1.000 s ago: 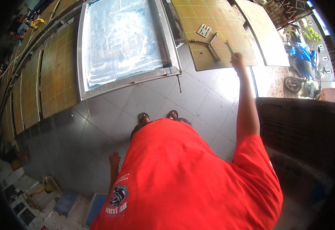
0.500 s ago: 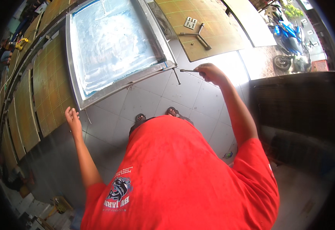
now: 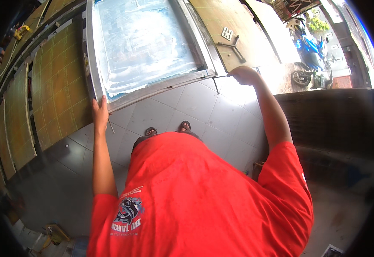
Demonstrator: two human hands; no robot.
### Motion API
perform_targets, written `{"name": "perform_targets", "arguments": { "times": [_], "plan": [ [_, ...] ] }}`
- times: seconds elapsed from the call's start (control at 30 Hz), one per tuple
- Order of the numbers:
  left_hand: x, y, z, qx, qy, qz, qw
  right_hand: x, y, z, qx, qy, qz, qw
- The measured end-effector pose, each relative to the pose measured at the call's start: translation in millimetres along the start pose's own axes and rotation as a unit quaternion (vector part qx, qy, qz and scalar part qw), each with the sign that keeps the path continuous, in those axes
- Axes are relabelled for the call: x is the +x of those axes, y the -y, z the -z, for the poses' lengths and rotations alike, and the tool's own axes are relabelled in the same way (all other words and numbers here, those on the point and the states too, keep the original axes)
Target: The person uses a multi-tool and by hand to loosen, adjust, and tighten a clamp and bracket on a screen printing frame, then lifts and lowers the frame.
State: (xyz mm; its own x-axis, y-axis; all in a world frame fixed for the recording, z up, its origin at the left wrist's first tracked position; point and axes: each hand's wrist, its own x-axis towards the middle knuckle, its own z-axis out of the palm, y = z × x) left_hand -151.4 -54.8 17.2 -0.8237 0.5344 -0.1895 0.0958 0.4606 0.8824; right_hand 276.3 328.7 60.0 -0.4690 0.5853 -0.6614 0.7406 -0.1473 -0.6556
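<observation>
A screen-printing frame [image 3: 159, 88] with grey metal bars lies in front of me, its mesh [image 3: 148, 47] smeared white and blue. My left hand [image 3: 100, 114] is at its near left corner, fingers up against the bar and closed on it. Beyond the near right corner, my right hand [image 3: 246, 76] is closed round a thin metal spanner [image 3: 222, 76], which points left at that corner. The spanner's tip is too small to tell whether it touches. A long dark bolt [image 3: 216, 86] hangs down from the same corner.
On the board [image 3: 255, 40] at the right lie a Y-shaped socket wrench [image 3: 239, 55] and a metal plate with holes [image 3: 227, 33]. More boards with grid lines [image 3: 60, 81] run along the left. A dark ridged panel [image 3: 324, 118] stands right; a blue motorbike [image 3: 313, 53] is beyond.
My left hand has come up from beside the frame and taken hold of its near left corner. My right hand has brought the spanner to the near right corner. The whole view has shifted.
</observation>
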Motion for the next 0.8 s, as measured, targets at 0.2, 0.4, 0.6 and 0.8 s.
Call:
{"name": "perform_targets", "arguments": {
  "times": [0.2, 0.4, 0.6, 0.8],
  "plan": [
    [6, 10, 0, -0.01, -0.008, -0.063, 0.998, 12, -14, 6, -0.164, -0.016, 0.246, 0.955],
    [5, 12, -4, -0.009, -0.041, -0.075, 0.996, 8, -4, -5, -0.149, -0.044, 0.201, 0.967],
    [2, 11, -1, -0.002, -0.037, -0.053, 0.998, -35, 58, -44, -0.196, -0.097, -0.06, 0.974],
    [5, 16, -3, 0.011, -0.046, -0.079, 0.996, -43, 49, -51, -0.295, -0.104, 0.1, 0.945]
  ]
}}
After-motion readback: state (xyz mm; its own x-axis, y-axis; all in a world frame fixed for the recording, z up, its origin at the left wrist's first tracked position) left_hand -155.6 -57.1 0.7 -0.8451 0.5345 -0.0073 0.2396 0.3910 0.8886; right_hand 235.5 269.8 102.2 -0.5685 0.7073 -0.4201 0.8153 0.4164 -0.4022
